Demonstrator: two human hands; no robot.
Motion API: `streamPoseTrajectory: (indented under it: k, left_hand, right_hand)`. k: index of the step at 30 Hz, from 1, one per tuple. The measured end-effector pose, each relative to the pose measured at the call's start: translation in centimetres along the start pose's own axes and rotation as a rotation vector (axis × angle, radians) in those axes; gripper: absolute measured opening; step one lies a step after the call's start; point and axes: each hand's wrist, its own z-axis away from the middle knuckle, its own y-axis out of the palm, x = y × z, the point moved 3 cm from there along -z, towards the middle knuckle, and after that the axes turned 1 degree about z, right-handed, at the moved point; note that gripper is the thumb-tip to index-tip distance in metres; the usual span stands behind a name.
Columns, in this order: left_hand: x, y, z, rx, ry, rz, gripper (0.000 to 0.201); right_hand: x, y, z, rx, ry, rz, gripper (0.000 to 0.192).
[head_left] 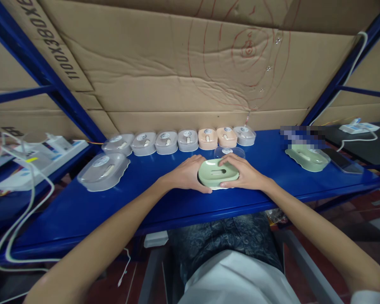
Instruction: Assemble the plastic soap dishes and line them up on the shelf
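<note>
A light green plastic soap dish, oval with a slot in its middle, is held between both hands over the front part of the blue table. My left hand grips its left end, thumb along the near side. Around the right end is my right hand, with fingers on the far rim and thumb at the near side. Just behind them lies a clear lid with a round label, partly hidden by the right hand.
Along the back stand several lidded grey boxes and two peach ones. Another grey box sits front left. At right are a lidded green box and a phone-like dark slab. Cardboard walls the back; white cables hang left.
</note>
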Motion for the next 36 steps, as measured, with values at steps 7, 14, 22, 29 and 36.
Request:
streamPoseTrajectory:
  k: [7, 14, 22, 29, 36]
  left_hand:
    - [0.15, 0.05, 0.03, 0.01, 0.005, -0.018, 0.069]
    - [0.05, 0.09, 0.0, 0.026, 0.026, -0.014, 0.066]
    - [0.09, 0.15, -0.03, 0.015, 0.038, -0.031, 0.064]
    - [0.02, 0.14, -0.01, 0.039, 0.04, -0.037, 0.065]
    - [-0.02, -0.07, 0.06, 0.033, 0.033, -0.012, 0.067]
  right_hand:
    - [-0.26, 0.07, 0.04, 0.029, 0.009, 0.006, 0.062]
    - [-0.37, 0.11, 0.12, 0.045, 0.004, 0.016, 0.065]
    - [-0.4, 0.22, 0.2, 0.05, -0.023, 0.037, 0.064]
    - [-0.45, 0.34, 0.33, 0.07, -0.029, 0.054, 0.066]
    - [-0.48, 0.42, 0.38, 0.068, -0.026, 0.066, 0.067]
